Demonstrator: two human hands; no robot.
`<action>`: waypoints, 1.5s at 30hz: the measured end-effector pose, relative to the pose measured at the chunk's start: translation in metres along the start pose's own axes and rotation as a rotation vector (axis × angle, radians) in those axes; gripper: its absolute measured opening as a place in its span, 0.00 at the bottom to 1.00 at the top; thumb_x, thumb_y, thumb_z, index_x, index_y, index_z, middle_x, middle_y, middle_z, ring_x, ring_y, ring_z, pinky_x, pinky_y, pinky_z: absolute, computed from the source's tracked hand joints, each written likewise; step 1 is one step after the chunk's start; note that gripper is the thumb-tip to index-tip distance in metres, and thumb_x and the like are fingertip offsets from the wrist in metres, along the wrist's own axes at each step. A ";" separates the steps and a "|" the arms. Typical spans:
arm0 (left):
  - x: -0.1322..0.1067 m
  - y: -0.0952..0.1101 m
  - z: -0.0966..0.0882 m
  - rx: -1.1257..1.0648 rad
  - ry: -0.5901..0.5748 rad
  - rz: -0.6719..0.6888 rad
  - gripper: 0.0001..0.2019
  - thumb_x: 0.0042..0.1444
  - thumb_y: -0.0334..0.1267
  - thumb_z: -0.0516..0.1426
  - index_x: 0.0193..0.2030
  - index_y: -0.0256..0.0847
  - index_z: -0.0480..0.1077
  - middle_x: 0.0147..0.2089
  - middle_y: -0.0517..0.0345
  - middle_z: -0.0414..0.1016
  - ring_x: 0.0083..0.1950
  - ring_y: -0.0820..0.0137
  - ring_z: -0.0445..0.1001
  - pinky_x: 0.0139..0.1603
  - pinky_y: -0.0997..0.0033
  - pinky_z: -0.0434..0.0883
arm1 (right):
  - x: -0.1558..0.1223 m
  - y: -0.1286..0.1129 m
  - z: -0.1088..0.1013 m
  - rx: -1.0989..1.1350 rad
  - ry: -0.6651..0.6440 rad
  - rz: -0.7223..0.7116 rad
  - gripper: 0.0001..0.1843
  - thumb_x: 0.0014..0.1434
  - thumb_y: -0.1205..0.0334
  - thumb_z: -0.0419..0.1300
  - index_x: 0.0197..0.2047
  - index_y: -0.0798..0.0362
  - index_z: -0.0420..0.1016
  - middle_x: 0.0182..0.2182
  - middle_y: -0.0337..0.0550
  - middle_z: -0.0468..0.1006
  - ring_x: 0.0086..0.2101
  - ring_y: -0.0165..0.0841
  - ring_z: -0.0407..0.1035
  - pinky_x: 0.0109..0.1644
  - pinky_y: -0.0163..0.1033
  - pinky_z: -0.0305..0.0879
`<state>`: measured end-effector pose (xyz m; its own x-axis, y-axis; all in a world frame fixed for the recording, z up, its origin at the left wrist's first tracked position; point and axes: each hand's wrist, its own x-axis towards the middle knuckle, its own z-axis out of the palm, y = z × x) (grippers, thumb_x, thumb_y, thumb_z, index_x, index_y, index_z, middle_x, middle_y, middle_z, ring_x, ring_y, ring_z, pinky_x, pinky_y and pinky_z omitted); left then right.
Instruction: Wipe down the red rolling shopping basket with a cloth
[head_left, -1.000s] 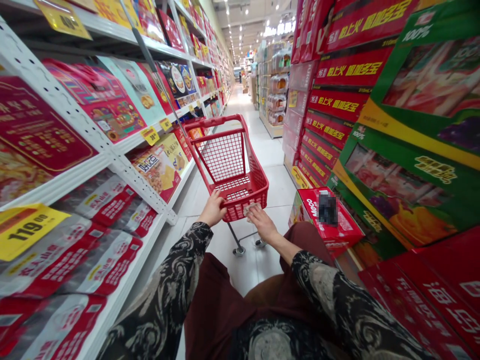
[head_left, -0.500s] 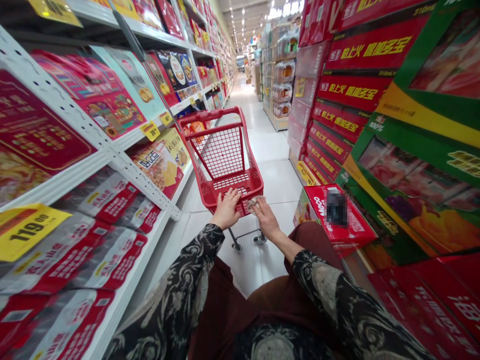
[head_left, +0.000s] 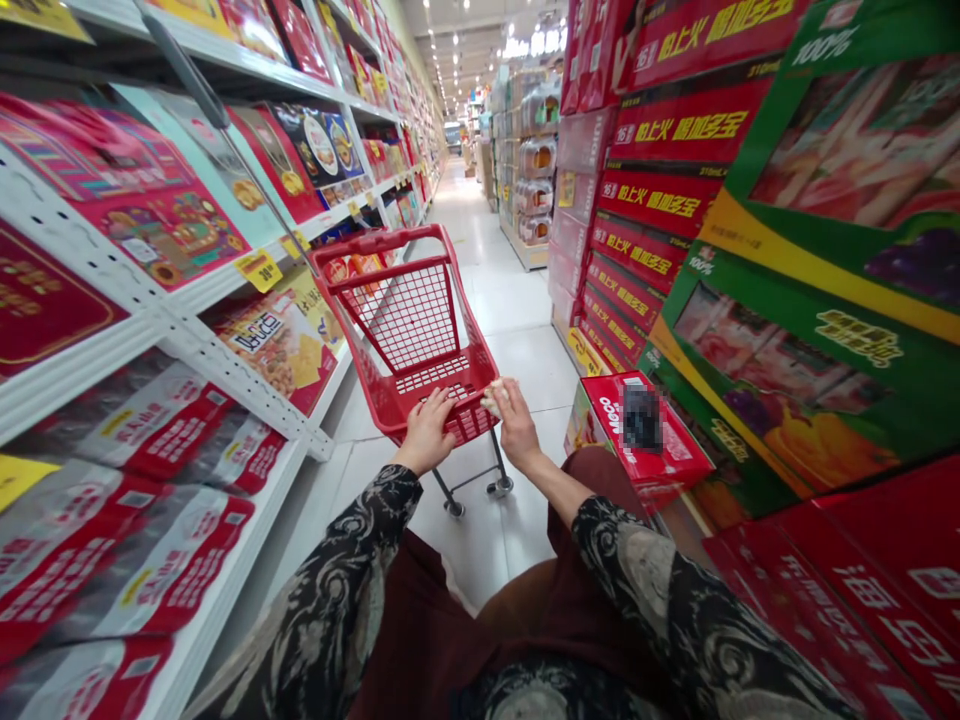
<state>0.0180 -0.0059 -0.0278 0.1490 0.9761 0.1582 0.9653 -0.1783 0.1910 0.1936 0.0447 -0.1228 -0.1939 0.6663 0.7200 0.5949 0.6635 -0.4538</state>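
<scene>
Red shopping cart [head_left: 382, 243]: left hand [head_left: 427, 432] grips rim, right hand [head_left: 516, 425] pinches pale wad [head_left: 491, 400]; green box [head_left: 787, 400] "100%".

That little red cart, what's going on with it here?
A person in a store aisle is at a small red shopping cart: the left hand grips its back rim, and the right hand presses a pale scrap against it. Shelves of boxed goods stand on one side, stacked red and green cartons on the other.
</scene>
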 end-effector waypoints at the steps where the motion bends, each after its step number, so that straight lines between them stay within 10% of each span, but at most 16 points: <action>1: 0.000 -0.001 0.001 -0.004 0.008 0.006 0.30 0.44 0.32 0.51 0.58 0.39 0.62 0.67 0.47 0.55 0.69 0.59 0.50 0.64 0.49 0.52 | -0.007 0.001 0.007 0.001 -0.028 0.002 0.31 0.56 0.79 0.44 0.63 0.57 0.58 0.65 0.52 0.51 0.65 0.38 0.40 0.66 0.52 0.50; 7: 0.000 -0.001 0.003 -0.008 0.025 0.021 0.29 0.45 0.31 0.50 0.58 0.39 0.62 0.67 0.47 0.56 0.69 0.60 0.51 0.64 0.51 0.53 | -0.059 0.019 0.035 0.027 -0.118 -0.012 0.33 0.52 0.80 0.47 0.60 0.53 0.64 0.62 0.50 0.60 0.64 0.38 0.47 0.63 0.50 0.57; 17: 0.013 0.009 0.013 -0.023 0.058 0.030 0.28 0.44 0.32 0.50 0.57 0.39 0.64 0.66 0.48 0.57 0.68 0.61 0.51 0.63 0.52 0.54 | 0.008 -0.002 -0.011 -0.002 0.045 0.097 0.30 0.56 0.78 0.43 0.62 0.58 0.59 0.64 0.54 0.52 0.65 0.39 0.41 0.66 0.53 0.49; 25: 0.014 0.009 0.017 -0.015 0.087 0.079 0.28 0.44 0.31 0.50 0.55 0.38 0.65 0.65 0.47 0.59 0.67 0.60 0.54 0.62 0.51 0.57 | -0.041 -0.002 0.009 -0.077 -0.119 -0.025 0.31 0.52 0.78 0.49 0.59 0.54 0.63 0.59 0.51 0.63 0.62 0.37 0.52 0.61 0.47 0.61; 34: 0.005 0.011 0.011 0.009 0.049 0.138 0.29 0.44 0.29 0.50 0.58 0.39 0.63 0.65 0.46 0.60 0.67 0.59 0.55 0.63 0.49 0.55 | 0.062 -0.012 -0.055 -0.138 0.071 0.079 0.28 0.56 0.76 0.47 0.60 0.57 0.63 0.63 0.52 0.57 0.63 0.38 0.49 0.65 0.46 0.53; 40: -0.020 -0.017 0.003 0.123 0.259 -0.132 0.31 0.49 0.34 0.50 0.63 0.32 0.54 0.67 0.35 0.51 0.69 0.50 0.47 0.63 0.33 0.46 | 0.067 -0.025 -0.043 -0.214 -0.199 -0.058 0.18 0.60 0.69 0.54 0.54 0.55 0.69 0.55 0.53 0.68 0.59 0.39 0.57 0.61 0.51 0.57; 45: -0.030 -0.042 0.008 0.112 0.290 -0.146 0.35 0.42 0.33 0.55 0.60 0.28 0.56 0.66 0.32 0.51 0.70 0.45 0.39 0.65 0.42 0.52 | 0.050 -0.059 -0.017 -0.165 -0.214 -0.121 0.17 0.62 0.66 0.54 0.54 0.54 0.69 0.56 0.53 0.68 0.59 0.39 0.57 0.63 0.51 0.55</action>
<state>-0.0251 -0.0268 -0.0482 -0.0440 0.9116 0.4086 0.9919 -0.0090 0.1268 0.1621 0.0325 -0.0510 -0.4213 0.6538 0.6285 0.6725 0.6902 -0.2672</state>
